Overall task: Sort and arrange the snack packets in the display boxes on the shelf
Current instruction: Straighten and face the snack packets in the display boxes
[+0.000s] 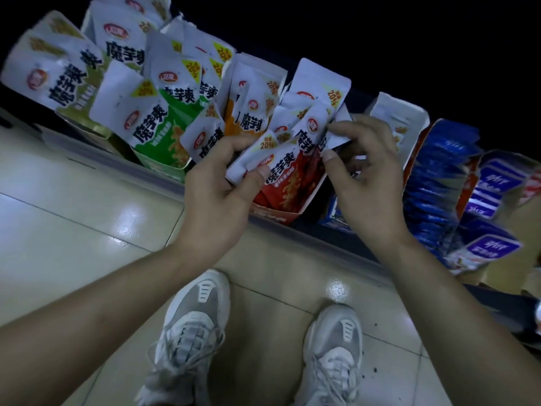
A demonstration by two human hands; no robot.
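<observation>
Grey sneakers (193, 326) stand on the tiled floor (73, 230) below the shelf (328, 234). In the red display box (275, 215), the left hand (216, 186) pinches a red-fronted snack packet (281, 168) by its top corner. The right hand (369, 177) pinches the upright packets behind it. This looks like the sorting step. Next, that packet needs seating squarely in its row.

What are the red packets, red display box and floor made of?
Red packets: likely thin plastic film, semi-gloss; they crease and curl. Red display box: probably printed cardboard; stiff folded edges. Floor: seemingly glazed tile; grout lines and glare.
</observation>
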